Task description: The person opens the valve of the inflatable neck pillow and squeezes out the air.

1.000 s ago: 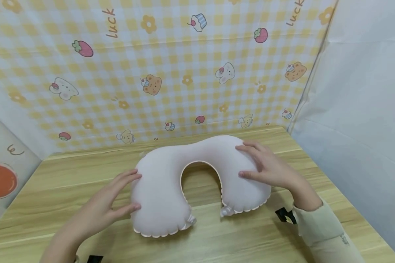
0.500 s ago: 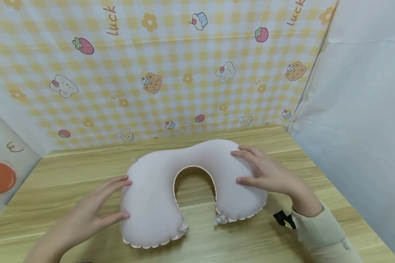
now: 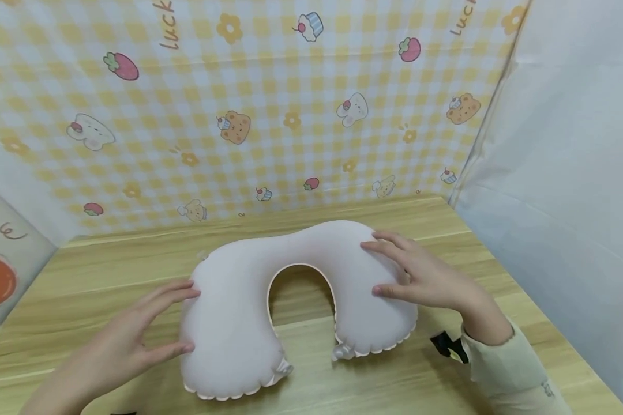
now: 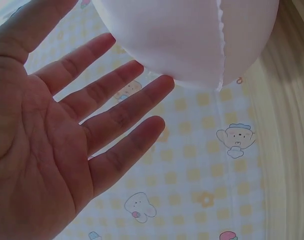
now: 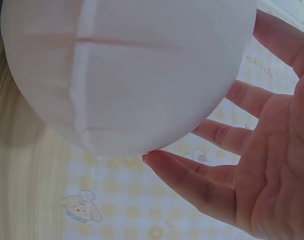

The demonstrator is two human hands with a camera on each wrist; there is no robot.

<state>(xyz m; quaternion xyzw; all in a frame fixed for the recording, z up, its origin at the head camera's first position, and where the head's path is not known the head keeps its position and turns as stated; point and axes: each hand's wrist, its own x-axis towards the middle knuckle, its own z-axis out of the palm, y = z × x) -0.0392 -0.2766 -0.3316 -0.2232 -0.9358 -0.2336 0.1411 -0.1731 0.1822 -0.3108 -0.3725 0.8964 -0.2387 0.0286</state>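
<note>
A pale pink, U-shaped inflated neck pillow lies on the wooden table with its opening toward the person. Small clear plastic tabs show at the inner ends of both arms of the U. My left hand touches the pillow's left side with spread, straight fingers and thumb. On the opposite side, my right hand rests its fingertips and thumb on the upper surface. In the left wrist view the left palm faces the pillow's rounded, seamed side. The right wrist view has the right fingers along the pillow's curved edge.
The wood-grain table meets a yellow checked cloth with cartoon prints at the back. A white sheet hangs on the right. Near the right sleeve sits a small black object.
The pillow has shifted left and slightly toward the person, and both hands have moved along with it. The left hand has moved farthest. The head view has also shifted a little.
</note>
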